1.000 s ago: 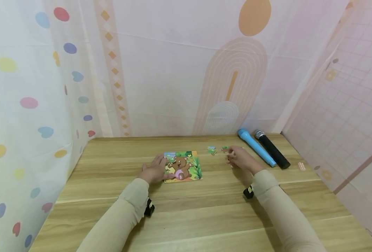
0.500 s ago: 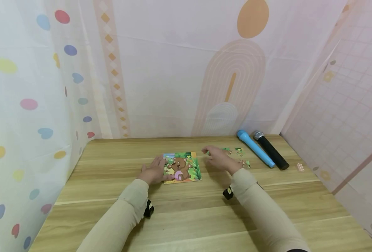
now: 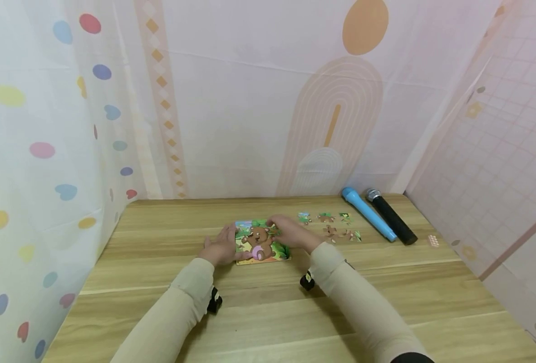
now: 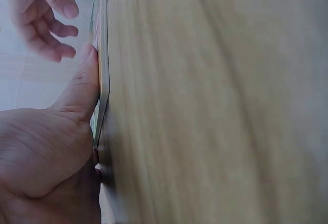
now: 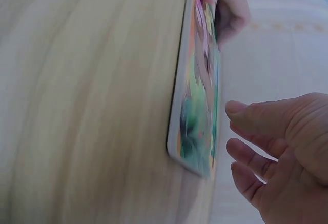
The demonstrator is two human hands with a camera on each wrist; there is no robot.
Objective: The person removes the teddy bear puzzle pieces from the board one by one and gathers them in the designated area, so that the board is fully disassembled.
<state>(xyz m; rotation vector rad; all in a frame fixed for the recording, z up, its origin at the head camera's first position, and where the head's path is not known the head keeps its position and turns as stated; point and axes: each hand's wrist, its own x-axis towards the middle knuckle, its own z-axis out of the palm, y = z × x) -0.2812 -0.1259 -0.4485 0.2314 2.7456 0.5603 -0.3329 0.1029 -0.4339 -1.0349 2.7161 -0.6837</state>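
Note:
In the head view a jigsaw board [image 3: 260,243] with a brown bear picture lies flat on the wooden table. My left hand [image 3: 220,249] rests along its left side with fingers extended. Its thumb [image 4: 82,88] lies on the board's face near the front edge in the left wrist view. Over the board's right part hovers my right hand [image 3: 291,233]. Its loosely bent fingers [image 5: 251,157] and thumb stand apart from the board in the right wrist view, and I see nothing between them. Several loose puzzle pieces [image 3: 326,217] lie to the right of the board.
A light-blue toy microphone [image 3: 369,215] and a black microphone [image 3: 392,217] with a silver head lie side by side at the back right. Near the right edge is a small dotted patch [image 3: 433,241]. Patterned cloth hangs behind the table [image 3: 268,312] and along both sides.
My right hand has moved left from the loose pieces to above the board's right part, uncovering those pieces. The left hand has stayed on the board's left side.

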